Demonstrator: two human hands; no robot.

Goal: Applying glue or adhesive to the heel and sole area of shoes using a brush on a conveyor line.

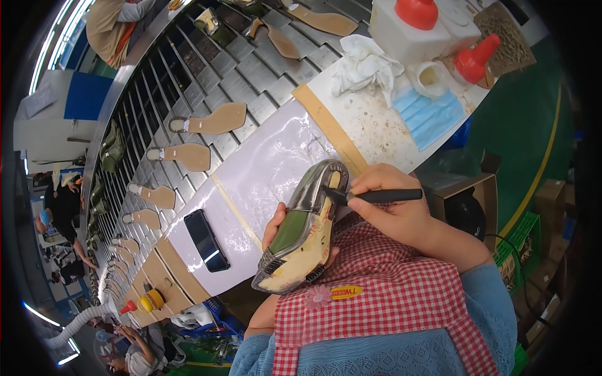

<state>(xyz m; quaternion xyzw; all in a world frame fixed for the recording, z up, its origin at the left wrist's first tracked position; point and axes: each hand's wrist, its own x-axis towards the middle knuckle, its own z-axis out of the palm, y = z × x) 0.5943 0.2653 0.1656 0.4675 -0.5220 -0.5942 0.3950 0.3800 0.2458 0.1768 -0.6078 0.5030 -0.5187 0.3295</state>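
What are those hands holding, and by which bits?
The left hand holds a green-and-silver shoe around its middle; the right hand, a slim black pen-shaped tool near its tip.

l hand (273, 225) mostly hid; bhd shoe (297, 227)

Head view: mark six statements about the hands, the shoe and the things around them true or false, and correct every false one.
1. The right hand holds a black pen-shaped tool with its tip at the shoe. True.
2. The shoe's side is plain red. False: it shows green and silver parts.
3. A phone lies on the white sheet, left of the shoe. True.
4. The left hand is on the phone. False: it holds the shoe.
5. A blue mask lies to the right of the phone. True.
6. The apron is plain white. False: it is red-and-white checked.
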